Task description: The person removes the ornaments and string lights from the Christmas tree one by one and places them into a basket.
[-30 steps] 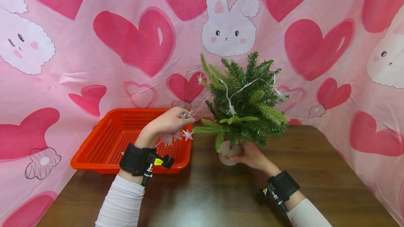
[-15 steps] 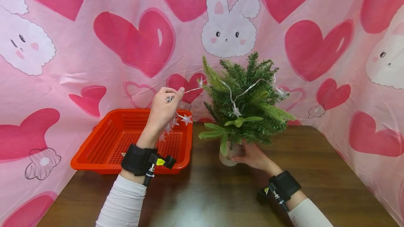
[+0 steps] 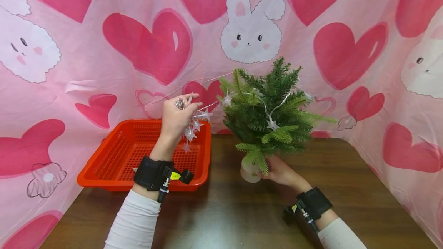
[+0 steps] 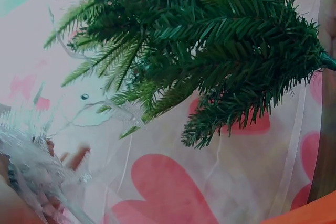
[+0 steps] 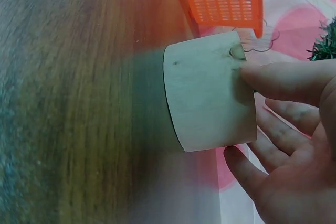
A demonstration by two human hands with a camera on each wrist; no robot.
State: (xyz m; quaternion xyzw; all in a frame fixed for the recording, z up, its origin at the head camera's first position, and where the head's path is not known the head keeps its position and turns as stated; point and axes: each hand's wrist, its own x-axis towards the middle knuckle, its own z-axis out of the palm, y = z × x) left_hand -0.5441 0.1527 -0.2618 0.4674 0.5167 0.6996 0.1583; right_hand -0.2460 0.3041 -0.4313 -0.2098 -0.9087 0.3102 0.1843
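My left hand holds a gathered bundle of clear star string lights above the orange basket. From its fingers one strand runs right to the small artificial Christmas tree, where a clear star hangs across the front branches. In the left wrist view the bundle is blurred at lower left, beside the needles. My right hand grips the tree's pale round base on the table. The right wrist view has the thumb and fingers around that base.
An orange perforated basket stands on the wooden table, left of the tree. Behind hangs a pink cloth printed with hearts and rabbits, close to the back branches.
My left hand rises from low over the basket, taking the bundle up with it. The tree has turned, its front star shifting right, while my right hand stays at the base.
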